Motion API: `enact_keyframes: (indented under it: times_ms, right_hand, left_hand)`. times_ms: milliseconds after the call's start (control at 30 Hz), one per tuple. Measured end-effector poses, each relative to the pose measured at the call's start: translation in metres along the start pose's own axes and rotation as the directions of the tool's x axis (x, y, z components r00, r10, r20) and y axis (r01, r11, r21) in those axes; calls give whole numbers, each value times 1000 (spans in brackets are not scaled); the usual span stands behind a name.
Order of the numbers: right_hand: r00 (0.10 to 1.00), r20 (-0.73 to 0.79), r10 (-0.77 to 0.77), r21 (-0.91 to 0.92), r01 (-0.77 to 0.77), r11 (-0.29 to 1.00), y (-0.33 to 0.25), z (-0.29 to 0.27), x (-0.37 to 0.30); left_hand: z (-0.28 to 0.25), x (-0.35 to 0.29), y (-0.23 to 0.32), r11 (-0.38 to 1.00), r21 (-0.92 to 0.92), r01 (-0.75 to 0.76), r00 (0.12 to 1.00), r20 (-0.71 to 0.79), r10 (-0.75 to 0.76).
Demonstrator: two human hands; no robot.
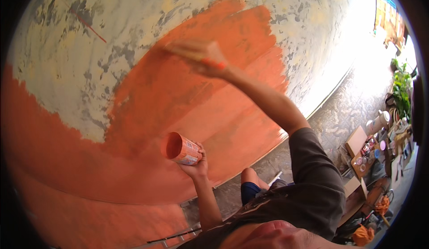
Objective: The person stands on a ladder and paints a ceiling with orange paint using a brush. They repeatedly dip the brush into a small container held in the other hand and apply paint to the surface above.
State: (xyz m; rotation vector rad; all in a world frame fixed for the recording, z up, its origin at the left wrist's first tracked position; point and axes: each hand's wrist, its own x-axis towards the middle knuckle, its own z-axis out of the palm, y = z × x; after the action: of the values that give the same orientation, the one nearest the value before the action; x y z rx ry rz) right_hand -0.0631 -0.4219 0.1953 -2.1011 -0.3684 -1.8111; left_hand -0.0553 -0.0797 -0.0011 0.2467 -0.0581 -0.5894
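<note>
My left hand (197,165) is closed around the lower side of a paint can (191,152), which is tilted with its open mouth toward the wall. The inside of the can is coated orange. Higher up, my right hand (206,57) grips a paintbrush (181,49), smeared by motion, against the wall near the edge of the orange area. Something bright red shows at that hand's wrist. Fresh orange paint (223,34) covers part of the wall, darker and streaky around the brush. Above and to the left, the wall (67,61) is patchy cream and grey.
A patterned tiled floor (333,121) runs along the wall's foot. To the right lie a white jug-like container (379,121), cardboard (356,142), orange cloths (364,234) and assorted clutter. A green plant (402,88) stands farther off. Part of a ladder (178,238) shows at the bottom.
</note>
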Motion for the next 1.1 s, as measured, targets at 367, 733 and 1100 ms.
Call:
enact_keyframes:
  times_ms: [367,733,1100]
  right_hand:
    - [780,-578,239,-207,-423,882,173,-196,-26]
    - [933,69,353,320,-356,878,45,-59,-20]
    - [832,-478,281,-146,-391,909,195,-208,-26]
  left_hand:
    - [19,16,-39,993,-13,120,992,29,-120]
    - [11,14,-38,993,-48,104,995,8,-104]
    - [-5,-4,-25,1000,-16,27,999,-39,-27]
